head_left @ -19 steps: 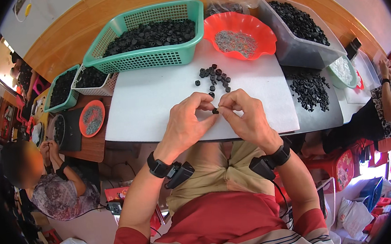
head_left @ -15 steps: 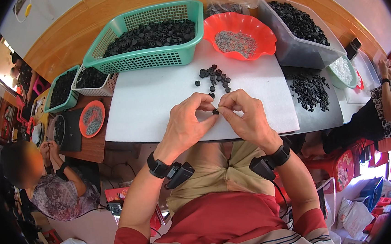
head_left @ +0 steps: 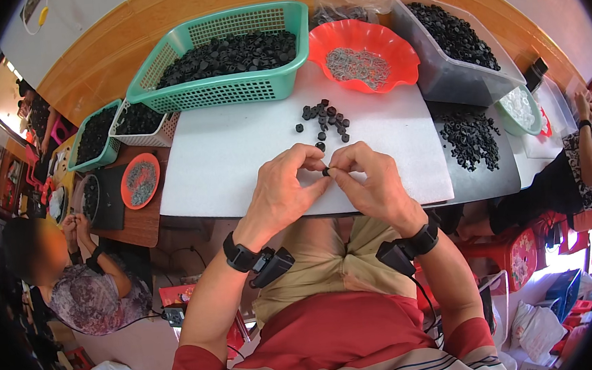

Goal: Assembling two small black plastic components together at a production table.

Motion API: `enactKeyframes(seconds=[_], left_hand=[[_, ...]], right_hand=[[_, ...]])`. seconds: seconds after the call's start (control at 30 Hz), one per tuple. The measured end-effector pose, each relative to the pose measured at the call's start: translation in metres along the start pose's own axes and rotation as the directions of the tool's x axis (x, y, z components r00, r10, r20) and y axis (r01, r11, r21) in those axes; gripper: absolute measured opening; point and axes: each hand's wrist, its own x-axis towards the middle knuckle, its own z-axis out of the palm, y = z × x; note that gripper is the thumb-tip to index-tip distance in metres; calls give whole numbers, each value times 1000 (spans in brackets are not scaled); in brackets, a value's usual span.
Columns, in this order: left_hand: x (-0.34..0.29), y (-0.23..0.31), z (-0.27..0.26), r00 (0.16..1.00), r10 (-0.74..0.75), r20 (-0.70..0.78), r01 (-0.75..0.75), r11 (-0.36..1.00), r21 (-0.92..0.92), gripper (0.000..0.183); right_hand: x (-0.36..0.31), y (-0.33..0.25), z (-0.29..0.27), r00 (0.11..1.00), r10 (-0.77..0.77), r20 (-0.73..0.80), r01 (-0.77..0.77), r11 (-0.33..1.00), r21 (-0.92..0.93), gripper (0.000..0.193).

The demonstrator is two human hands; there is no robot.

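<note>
Over the front of the white work mat [head_left: 224, 156], both my hands meet on one small black part [head_left: 325, 172]. My left hand [head_left: 283, 186] pinches it from the left between thumb and forefinger. From the right, the fingertips of my right hand [head_left: 367, 183] close on the same part and cover much of it. Just beyond my fingers lies a loose cluster of small black parts [head_left: 323, 117], with one black piece [head_left: 320, 146] nearest my left fingertips. Whether a metal piece sits in the held part I cannot tell.
A green basket [head_left: 226, 93] of black parts stands at the back. Beside it are a red scalloped bowl [head_left: 405, 72] of small metal pieces and a clear bin [head_left: 440, 76] of black parts. More black parts [head_left: 470, 140] lie right. Other people sit at both sides.
My right fingers have shifted slightly left and closed further over the small black part. My left hand stays almost where it was.
</note>
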Motion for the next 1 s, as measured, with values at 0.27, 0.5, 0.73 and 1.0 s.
enactKeyframes(seconds=[0.27, 0.5, 0.73, 1.0], left_hand=[[2, 5, -7, 998, -6, 59, 7, 1000, -18, 27], [1, 3, -10, 979, -127, 161, 182, 900, -396, 14], [7, 7, -13, 943, -193, 270, 317, 765, -561, 13], [7, 14, -8, 907, -242, 345, 421, 488, -764, 11]], right_hand=[[3, -6, -6, 999, -25, 48, 28, 997, -67, 7], [1, -6, -9, 994, 85, 70, -91, 992, 83, 17], [1, -7, -11, 998, 15, 65, -24, 989, 146, 30], [1, -7, -12, 998, -8, 59, 0, 992, 129, 36]])
